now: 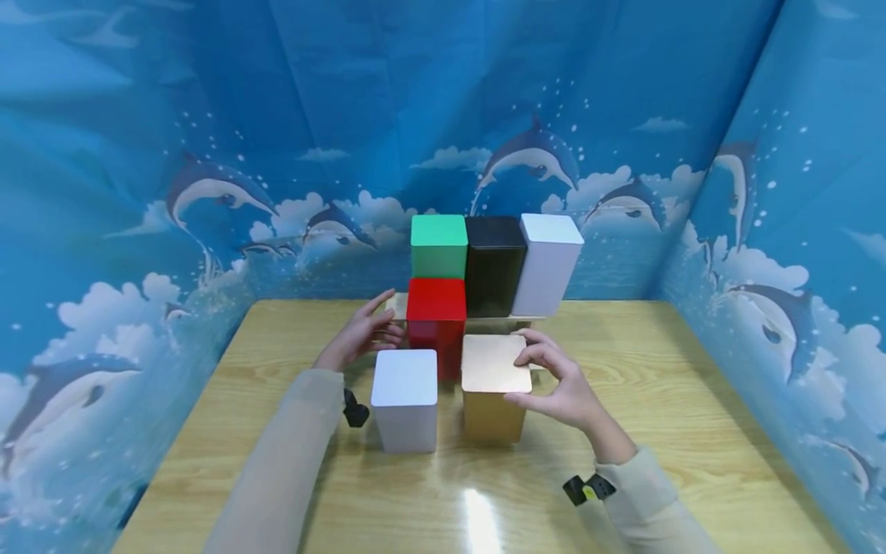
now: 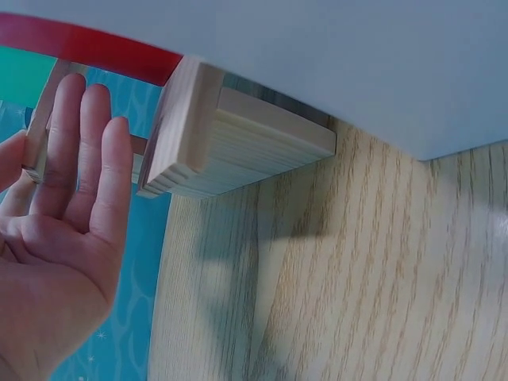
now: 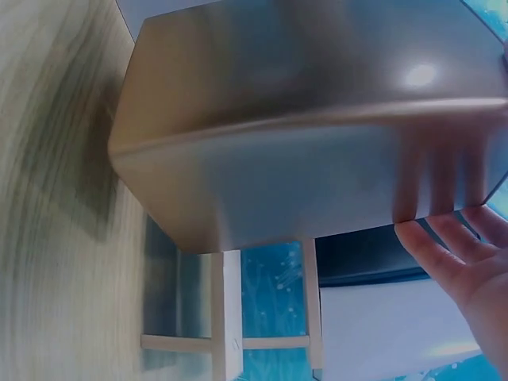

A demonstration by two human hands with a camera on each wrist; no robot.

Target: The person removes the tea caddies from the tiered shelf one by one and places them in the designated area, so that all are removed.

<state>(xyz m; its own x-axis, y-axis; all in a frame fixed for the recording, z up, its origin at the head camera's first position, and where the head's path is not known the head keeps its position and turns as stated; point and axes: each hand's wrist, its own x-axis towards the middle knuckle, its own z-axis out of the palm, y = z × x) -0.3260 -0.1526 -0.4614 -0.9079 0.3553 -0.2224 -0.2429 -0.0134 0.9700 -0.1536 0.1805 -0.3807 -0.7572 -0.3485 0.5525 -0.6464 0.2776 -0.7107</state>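
Three boxes [image 1: 494, 265] on a rack [image 1: 398, 305], one box [image 1: 436, 323] before the leftmost, two boxes [image 1: 493, 385] foremost.

The head view looks forward and down from above the near side of the table [image 1: 692, 400], far enough back to take in both forearms and the far backdrop [image 1: 388, 92]. The left wrist view sits close by the left hand [image 2: 71, 246], facing the far side with the scene tipped sideways; it shares the red box [image 2: 95, 44] and near white box [image 2: 317, 63] with the head view. The right wrist view, also tipped, looks past the gold box [image 3: 294, 127], very near, toward the wooden rack [image 3: 226, 317], likewise in the head view.
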